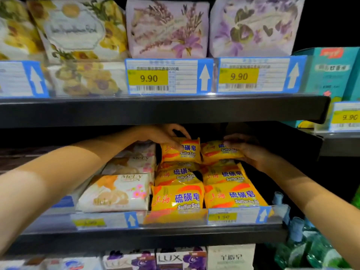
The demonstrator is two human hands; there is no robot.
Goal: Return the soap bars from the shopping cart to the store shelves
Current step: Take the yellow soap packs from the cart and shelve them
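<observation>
Soap bar (213, 152) half behind right hand (245, 151)

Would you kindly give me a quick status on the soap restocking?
Left grip holds one sulfur soap bar, right grip holds second bar. Both over yellow stacks, middle shelf. Nothing blocking.

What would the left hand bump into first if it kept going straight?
Probably nothing close: the left hand, gripping a yellow plastic sulfur soap packet, points into the dark shelf gap. Depth there is unclear.
</observation>
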